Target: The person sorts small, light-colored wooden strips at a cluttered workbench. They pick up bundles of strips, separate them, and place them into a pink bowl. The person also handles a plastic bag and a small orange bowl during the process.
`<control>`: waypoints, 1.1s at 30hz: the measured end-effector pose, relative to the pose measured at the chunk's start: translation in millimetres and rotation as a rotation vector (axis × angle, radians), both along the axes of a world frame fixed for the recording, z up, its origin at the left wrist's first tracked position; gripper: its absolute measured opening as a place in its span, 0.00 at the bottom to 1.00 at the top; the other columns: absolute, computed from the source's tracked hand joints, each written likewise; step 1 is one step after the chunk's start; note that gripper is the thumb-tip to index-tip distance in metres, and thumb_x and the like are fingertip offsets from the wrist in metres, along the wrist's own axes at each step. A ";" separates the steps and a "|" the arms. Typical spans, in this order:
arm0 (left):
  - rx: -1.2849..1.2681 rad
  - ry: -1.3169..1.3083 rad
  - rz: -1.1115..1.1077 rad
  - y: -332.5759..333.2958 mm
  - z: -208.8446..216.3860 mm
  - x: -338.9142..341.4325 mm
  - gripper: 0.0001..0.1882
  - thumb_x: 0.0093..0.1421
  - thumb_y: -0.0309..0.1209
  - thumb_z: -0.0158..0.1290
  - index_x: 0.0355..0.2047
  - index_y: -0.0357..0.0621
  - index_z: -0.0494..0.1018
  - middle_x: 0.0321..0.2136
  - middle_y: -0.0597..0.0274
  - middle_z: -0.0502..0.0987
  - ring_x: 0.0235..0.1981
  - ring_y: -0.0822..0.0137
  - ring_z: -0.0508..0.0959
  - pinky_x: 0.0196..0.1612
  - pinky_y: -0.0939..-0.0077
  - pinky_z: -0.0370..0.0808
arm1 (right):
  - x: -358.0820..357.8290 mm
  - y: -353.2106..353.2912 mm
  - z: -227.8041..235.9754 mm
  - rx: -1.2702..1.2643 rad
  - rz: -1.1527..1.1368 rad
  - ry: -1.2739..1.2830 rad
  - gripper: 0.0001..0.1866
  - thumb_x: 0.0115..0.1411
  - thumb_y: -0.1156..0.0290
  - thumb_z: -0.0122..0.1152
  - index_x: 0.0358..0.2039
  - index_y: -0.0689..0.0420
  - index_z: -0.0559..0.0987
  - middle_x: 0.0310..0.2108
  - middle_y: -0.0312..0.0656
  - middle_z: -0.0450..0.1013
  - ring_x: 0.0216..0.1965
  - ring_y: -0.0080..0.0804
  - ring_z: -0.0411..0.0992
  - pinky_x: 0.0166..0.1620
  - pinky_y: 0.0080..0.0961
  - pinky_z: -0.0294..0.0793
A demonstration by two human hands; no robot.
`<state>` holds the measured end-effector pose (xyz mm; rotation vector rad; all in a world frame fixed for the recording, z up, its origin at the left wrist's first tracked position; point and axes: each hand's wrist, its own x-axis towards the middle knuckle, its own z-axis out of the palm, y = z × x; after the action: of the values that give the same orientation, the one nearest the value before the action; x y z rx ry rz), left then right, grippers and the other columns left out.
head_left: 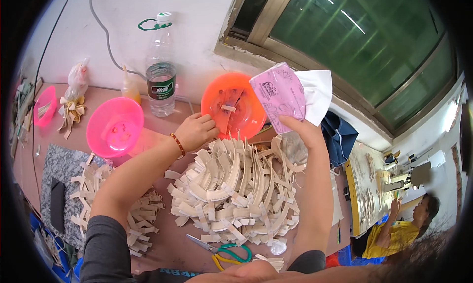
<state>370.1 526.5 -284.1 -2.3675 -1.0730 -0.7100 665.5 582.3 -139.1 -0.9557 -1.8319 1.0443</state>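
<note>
My right hand grips a pink tissue pack from below, the thumb across its front. White tissue sticks out on the pack's right side. Curled fingers of my left hand, with a beaded bracelet on the wrist, rest at the lower left rim of an orange bowl. What those fingers hold, if anything, is hidden. Inside the bowl lie a small pale strip and some dark bits. Just below the hands spreads a large heap of cream-coloured strips.
A pink bowl, a water bottle and a glue bottle stand at the back left. More strips lie under my left arm, by a dark phone. Scissors lie in front. A person in yellow sits at right.
</note>
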 end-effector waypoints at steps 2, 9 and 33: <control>0.013 -0.008 0.010 -0.5 1.3 -1.2 0.11 0.48 0.33 0.54 0.34 0.50 0.74 0.30 0.70 0.71 0.38 0.68 0.73 0.43 0.71 0.72 | -0.7 0.0 -1.0 0.130 0.019 -0.065 0.38 0.41 0.70 0.74 0.54 0.62 0.69 0.49 0.41 0.72 0.48 0.31 0.70 0.52 0.29 0.69; -0.150 0.030 0.096 -1.9 2.8 -8.1 0.09 0.48 0.30 0.54 0.32 0.50 0.74 0.30 0.70 0.72 0.38 0.68 0.73 0.42 0.69 0.72 | -13.8 1.1 -12.8 0.307 -0.014 -0.187 0.36 0.38 0.67 0.74 0.50 0.62 0.72 0.45 0.44 0.74 0.45 0.35 0.73 0.50 0.31 0.71; -0.782 -0.386 0.368 83.8 22.2 -9.7 0.08 0.56 0.27 0.54 0.34 0.36 0.75 0.26 0.52 0.80 0.33 0.57 0.81 0.35 0.63 0.78 | -19.2 -7.4 -6.1 0.400 -0.067 -0.308 0.39 0.37 0.68 0.74 0.53 0.62 0.70 0.47 0.43 0.72 0.47 0.33 0.71 0.52 0.31 0.69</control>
<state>360.4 610.3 -261.9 -2.5445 -2.2154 -0.7059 646.2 574.9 -145.2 -0.9594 -2.1370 0.4768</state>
